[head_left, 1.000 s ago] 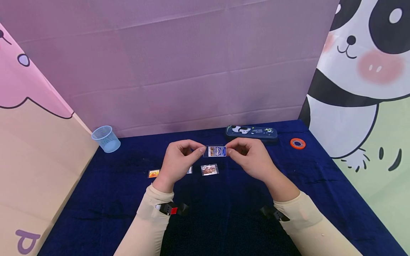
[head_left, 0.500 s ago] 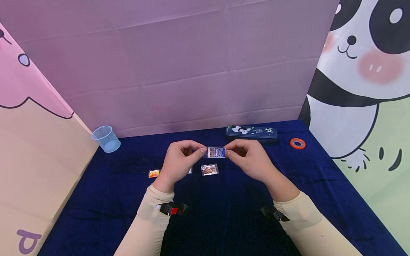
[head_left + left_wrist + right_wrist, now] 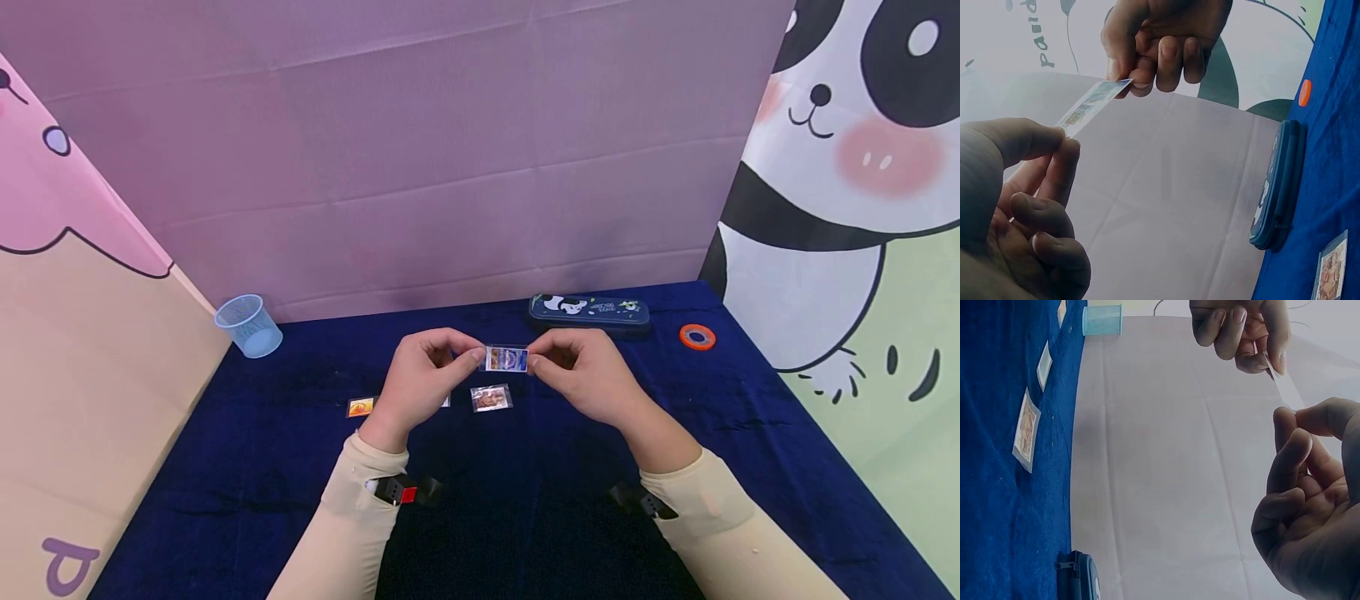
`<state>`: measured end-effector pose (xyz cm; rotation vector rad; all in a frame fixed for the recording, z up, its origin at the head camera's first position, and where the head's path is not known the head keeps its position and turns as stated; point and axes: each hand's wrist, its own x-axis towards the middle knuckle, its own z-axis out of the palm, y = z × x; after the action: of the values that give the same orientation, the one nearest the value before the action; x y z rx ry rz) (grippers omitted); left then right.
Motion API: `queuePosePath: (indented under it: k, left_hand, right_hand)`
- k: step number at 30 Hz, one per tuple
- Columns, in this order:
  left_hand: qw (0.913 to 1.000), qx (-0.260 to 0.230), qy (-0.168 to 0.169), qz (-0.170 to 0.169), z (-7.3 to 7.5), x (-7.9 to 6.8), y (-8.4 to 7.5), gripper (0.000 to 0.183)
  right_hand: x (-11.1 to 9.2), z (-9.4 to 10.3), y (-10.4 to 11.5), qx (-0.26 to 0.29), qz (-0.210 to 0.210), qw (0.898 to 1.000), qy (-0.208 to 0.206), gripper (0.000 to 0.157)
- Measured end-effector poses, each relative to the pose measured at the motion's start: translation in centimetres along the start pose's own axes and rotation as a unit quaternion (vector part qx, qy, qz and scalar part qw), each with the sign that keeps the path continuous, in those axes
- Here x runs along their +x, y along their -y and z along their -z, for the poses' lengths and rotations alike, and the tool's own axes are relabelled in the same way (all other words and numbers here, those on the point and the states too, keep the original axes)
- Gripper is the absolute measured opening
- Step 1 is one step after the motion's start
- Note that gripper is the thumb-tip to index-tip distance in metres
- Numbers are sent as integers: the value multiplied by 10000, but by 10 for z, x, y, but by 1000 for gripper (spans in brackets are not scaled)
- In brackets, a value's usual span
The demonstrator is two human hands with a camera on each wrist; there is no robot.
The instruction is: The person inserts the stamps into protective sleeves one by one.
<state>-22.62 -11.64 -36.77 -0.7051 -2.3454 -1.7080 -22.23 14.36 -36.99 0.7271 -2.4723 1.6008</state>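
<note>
A small blue picture card point(image 3: 507, 359) in a clear sleeve is held up above the table, stretched level between both hands. My left hand point(image 3: 427, 371) pinches its left end between thumb and forefinger. At the other end, my right hand point(image 3: 588, 375) pinches the card the same way. Below it on the cloth lies a sleeved card with a brownish picture point(image 3: 491, 398). An orange card point(image 3: 360, 407) lies further left, partly covered by the left hand. Between these two, another sleeved card point(image 3: 1044, 367) shows in the right wrist view; the left hand mostly hides it from the head view.
A dark blue pencil case point(image 3: 588, 312) with a panda print lies at the back, behind the right hand. An orange ring-shaped roll point(image 3: 697, 337) sits to its right. A light blue mesh cup point(image 3: 249, 327) stands at the back left of the blue cloth point(image 3: 300, 500).
The card has dropped slightly, and the right hand has shifted a little to the left and down with it. The left hand has barely moved; both grips stay the same.
</note>
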Motion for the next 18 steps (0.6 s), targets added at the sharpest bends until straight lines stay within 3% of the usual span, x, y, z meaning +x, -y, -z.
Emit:
queuePosePath:
  k: [18]
  left_hand:
    - [9998, 59, 130, 111, -1, 0, -1, 10]
  right_hand:
    - [0, 1, 2, -112, 8, 9999, -38, 4]
